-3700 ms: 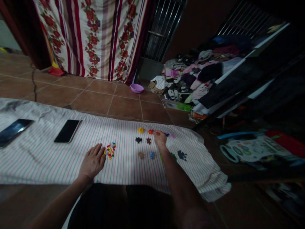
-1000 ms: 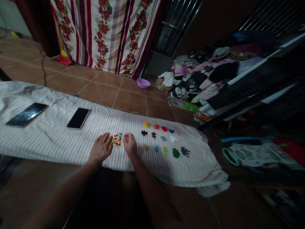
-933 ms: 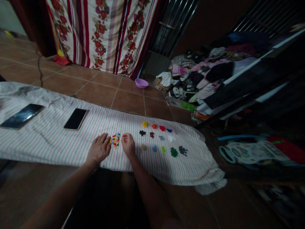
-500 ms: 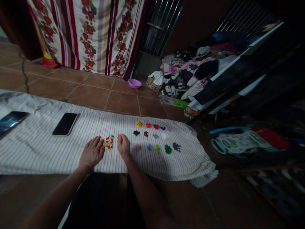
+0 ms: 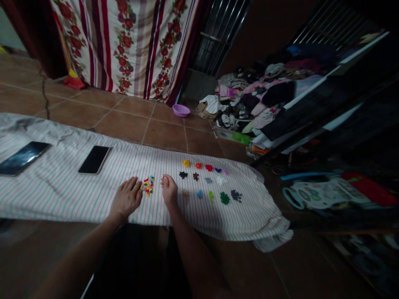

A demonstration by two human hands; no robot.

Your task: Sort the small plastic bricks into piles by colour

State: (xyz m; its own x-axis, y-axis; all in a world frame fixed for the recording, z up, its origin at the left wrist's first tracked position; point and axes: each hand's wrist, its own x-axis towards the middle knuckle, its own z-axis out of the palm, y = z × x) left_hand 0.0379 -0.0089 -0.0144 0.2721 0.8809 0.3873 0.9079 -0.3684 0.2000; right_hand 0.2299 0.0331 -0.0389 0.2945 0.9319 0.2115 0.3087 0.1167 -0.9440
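Note:
My left hand [image 5: 127,197] lies flat on the striped cloth [image 5: 102,195], fingers stretched out, its fingertips at the edge of a mixed heap of tiny coloured pieces [image 5: 147,186]. On the heap's other side, my right hand [image 5: 170,191] is closed in a pinch. A speck of red shows at its fingertips, seemingly a small red piece. Right of that hand, little piles sorted by colour lie in rows. Among them are a yellow pile [image 5: 186,163], a red pile [image 5: 208,167], a black pile [image 5: 183,175], a dark green pile [image 5: 224,198] and a dark grey pile [image 5: 236,195].
Two dark-screened devices, a phone [image 5: 95,160] and a larger one [image 5: 23,158], lie on the cloth at left. Beyond are a tiled floor, a purple basin [image 5: 181,110], a floral curtain [image 5: 124,50] and heaped clothes [image 5: 249,91]. A board with pictures [image 5: 332,193] stands at right.
The view has swung slightly, so everything sits further right in the picture. My right hand has drawn a little away from the mixed heap, and red now shows at its fingertips.

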